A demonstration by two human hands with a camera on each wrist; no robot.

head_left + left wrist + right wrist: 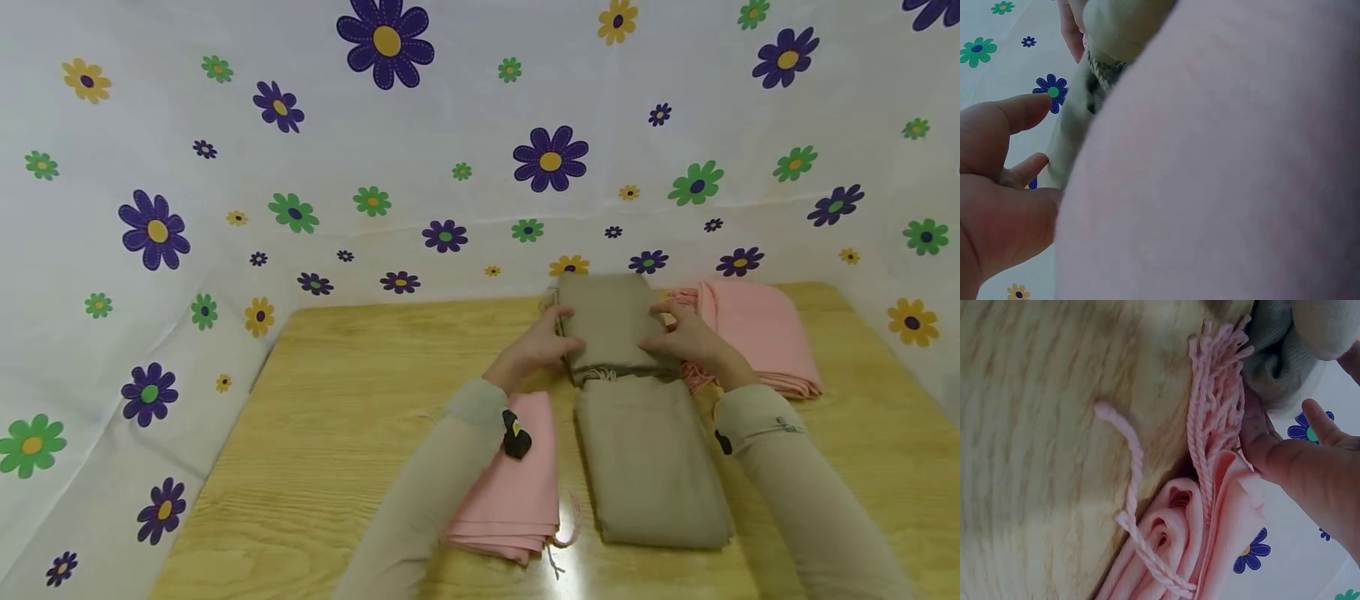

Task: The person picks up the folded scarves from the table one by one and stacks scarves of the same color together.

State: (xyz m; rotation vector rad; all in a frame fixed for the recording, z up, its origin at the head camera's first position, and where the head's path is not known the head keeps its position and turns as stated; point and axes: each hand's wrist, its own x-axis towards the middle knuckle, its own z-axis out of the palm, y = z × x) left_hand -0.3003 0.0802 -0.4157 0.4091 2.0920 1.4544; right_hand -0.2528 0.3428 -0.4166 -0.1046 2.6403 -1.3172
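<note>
A folded beige fringed scarf [609, 321] lies at the back of the table, between my two hands. My left hand [537, 343] is at its left edge, thumb and fingers spread apart. On the opposite edge, my right hand [692, 337] touches the cloth, its thumb and fingers also apart. Fingers of the right hand [1310, 459] appear beside the pink fringe [1219, 400] in the right wrist view. A second folded beige scarf [651, 467] lies directly in front of the first. Something pale and close to the lens blocks much of the left wrist view.
To the right is a folded pink scarf [761, 333] with fringe toward the beige one. Another folded pink scarf [525, 500] lies front left, partly under the left forearm. A flower-printed white cloth [450, 125] hangs behind the wooden table [345, 392].
</note>
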